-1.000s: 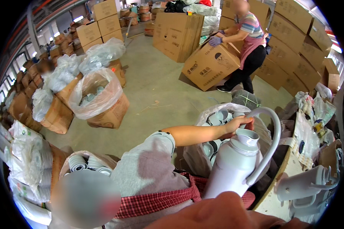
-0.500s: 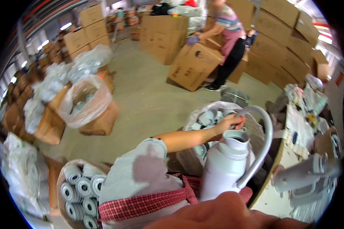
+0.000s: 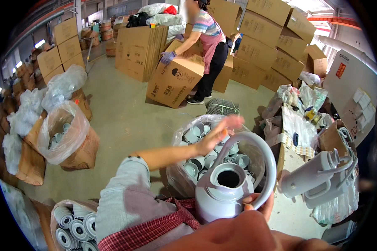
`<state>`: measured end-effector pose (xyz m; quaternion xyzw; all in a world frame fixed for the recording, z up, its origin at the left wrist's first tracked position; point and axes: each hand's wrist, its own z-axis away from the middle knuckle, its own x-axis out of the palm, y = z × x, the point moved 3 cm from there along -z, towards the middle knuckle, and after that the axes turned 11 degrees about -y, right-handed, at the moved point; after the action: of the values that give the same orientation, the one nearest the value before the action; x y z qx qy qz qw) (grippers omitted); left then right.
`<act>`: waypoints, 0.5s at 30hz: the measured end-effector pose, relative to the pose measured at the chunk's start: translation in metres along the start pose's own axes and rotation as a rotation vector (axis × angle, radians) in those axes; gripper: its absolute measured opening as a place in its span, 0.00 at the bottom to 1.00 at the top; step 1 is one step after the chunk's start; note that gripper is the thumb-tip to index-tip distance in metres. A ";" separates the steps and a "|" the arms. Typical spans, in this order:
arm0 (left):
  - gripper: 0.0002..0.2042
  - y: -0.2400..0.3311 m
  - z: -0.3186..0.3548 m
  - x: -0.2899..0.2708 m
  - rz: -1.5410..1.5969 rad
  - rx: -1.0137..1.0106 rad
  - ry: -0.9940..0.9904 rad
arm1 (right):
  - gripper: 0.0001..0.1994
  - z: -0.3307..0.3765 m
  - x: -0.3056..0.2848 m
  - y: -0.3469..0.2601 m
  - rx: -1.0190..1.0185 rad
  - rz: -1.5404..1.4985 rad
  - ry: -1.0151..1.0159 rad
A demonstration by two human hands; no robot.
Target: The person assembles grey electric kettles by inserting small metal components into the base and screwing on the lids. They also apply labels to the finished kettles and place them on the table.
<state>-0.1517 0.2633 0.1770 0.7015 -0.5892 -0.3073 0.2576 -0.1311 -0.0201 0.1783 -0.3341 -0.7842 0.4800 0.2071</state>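
Item 1: pale lilac flask body (image 3: 222,192), lidless, dark round mouth facing up, large loop handle arching over its right side. Location: held upright in the right hand (image 3: 255,209), whose fingers (image 3: 259,203) are clamped round the lower end of the handle, thumb tip showing inside the loop.

Item 2: left hand (image 3: 218,134), blurred, arm in a grey sleeve stretched forward. Fingers apart, holding nothing, hovering just above item 3.

Item 3: clear plastic bag of pale cup-shaped lids (image 3: 197,154), directly beneath the left fingers and just behind the flask body.

Item 4: second flask of the same colour (image 3: 318,178), lying on its side on the table (image 3: 289,213), right of the right fingers.

Item 5: bag of round ribbed caps (image 3: 73,228), low left, well apart from both hands.

Item 6: carton lined with a plastic bag (image 3: 69,138), on the floor, far left of the left fingers.

Item 7: another person bending over a cardboard box (image 3: 174,81), well beyond the fingers.
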 end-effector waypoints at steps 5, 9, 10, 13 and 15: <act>0.44 0.104 -0.051 -0.132 -1.532 0.053 0.231 | 0.35 -0.005 -0.013 -0.006 -0.052 0.022 0.038; 0.41 0.184 -0.062 -0.172 -2.203 0.321 0.457 | 0.37 -0.013 -0.017 -0.009 -0.149 0.042 0.124; 0.40 0.197 -0.057 -0.183 -2.241 0.293 0.481 | 0.38 -0.014 -0.019 -0.010 -0.149 0.051 0.139; 0.39 0.221 -0.042 -0.227 -2.335 0.205 0.561 | 0.39 -0.018 -0.017 -0.015 -0.149 0.086 0.181; 0.39 0.220 -0.027 -0.241 -2.380 0.143 0.626 | 0.38 -0.014 -0.019 -0.015 -0.154 0.092 0.197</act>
<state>-0.3073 0.4623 0.3855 0.8570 0.4885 -0.1361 -0.0916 -0.1143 -0.0300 0.1981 -0.4301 -0.7785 0.3924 0.2347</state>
